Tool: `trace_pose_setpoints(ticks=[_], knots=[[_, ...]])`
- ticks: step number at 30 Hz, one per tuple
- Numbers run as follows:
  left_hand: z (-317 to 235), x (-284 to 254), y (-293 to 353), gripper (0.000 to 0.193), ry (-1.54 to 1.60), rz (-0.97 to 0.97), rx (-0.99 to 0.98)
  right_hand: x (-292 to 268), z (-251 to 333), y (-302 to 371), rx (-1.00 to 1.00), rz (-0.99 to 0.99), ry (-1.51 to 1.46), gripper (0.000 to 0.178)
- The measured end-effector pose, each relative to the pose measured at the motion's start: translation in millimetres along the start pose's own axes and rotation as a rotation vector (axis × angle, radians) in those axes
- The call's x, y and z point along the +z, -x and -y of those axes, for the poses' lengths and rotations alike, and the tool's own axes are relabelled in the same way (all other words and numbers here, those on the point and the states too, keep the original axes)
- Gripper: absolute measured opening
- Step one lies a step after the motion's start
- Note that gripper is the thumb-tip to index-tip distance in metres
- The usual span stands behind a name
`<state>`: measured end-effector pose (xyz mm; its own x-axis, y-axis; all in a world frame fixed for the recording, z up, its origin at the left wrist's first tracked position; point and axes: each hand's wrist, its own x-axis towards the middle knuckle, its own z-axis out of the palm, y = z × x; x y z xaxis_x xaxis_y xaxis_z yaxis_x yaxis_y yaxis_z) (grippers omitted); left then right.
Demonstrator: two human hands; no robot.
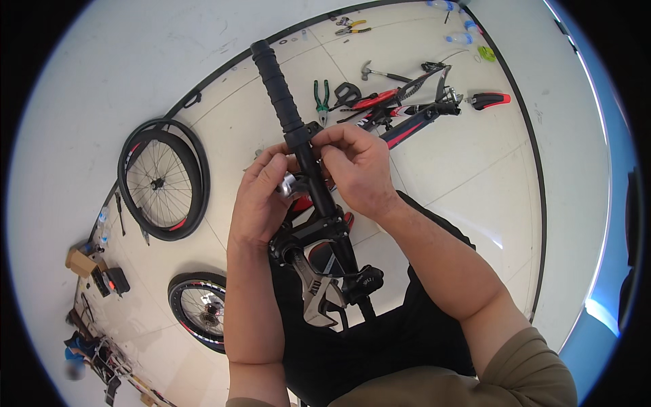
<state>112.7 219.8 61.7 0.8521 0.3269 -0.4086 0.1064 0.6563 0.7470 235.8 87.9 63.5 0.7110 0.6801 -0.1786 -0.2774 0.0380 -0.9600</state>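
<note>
A black bicycle handlebar (317,180) with a ribbed grip (277,88) slants up from my lap, its stem (312,234) attached. My left hand (261,200) is closed around a silver brake lever (286,186) beside the bar, with fingertips partly behind the bar. On the other side, my right hand (363,166) has its fingers pinched together against the bar, just below a black clamp (300,136) at the grip's end; what lies between those fingertips is hidden. Below the stem, an adjustable wrench (315,298) rests over my dark trousers.
Beyond the bar lie a red-and-black bicycle frame (407,129), a hammer (386,73), green-handled pliers (321,100) and a saddle (489,101). At left are a wheel with a loose tyre (198,156), another wheel (178,298) and a cardboard box (81,261). Plastic bottles (458,39) lie along the far wall.
</note>
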Motion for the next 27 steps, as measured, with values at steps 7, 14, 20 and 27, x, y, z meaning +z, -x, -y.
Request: trace_pose_setpoints(ticks=[7,14,20,27], knots=[[6,-13,-4,0.061,0.102,0.038,0.017,6,-1,-2,-0.101,-0.022,0.036,0.007],[9,-11,-6,0.053,0.135,0.042,0.063,7,-1,2,-0.176,-0.058,0.003,0.006],[6,-9,-5,0.038,0.284,0.024,0.091,3,1,2,-0.617,-0.025,0.369,0.016],[7,-4,-7,0.031,0.231,-0.038,0.073,-2,-5,7,-0.456,-0.034,0.261,0.011]])
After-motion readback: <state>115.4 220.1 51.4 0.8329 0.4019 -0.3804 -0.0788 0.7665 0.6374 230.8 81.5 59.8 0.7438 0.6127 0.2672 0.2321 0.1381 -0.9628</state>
